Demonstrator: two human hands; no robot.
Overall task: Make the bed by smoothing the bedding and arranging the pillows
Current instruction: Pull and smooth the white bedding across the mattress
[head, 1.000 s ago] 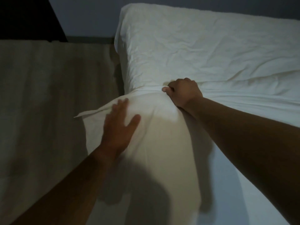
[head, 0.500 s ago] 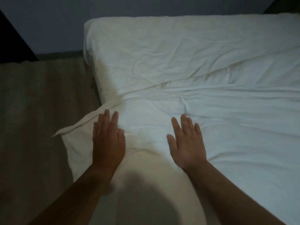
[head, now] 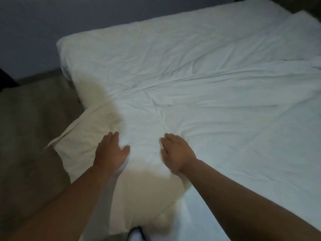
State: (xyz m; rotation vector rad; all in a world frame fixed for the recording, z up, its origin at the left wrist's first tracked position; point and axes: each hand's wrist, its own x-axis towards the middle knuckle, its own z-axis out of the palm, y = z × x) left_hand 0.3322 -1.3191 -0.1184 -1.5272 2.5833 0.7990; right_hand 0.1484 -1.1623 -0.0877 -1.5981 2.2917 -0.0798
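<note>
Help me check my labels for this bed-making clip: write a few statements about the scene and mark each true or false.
1. The left hand and right hand both lie on the duvet. True.
2. The left hand lifts a pillow. False: it presses on the duvet and holds nothing.
3. The duvet is white and wrinkled. True.
4. The duvet's near corner is tucked under the mattress. False: it sticks out loose past the bed's left side, over the floor.
</note>
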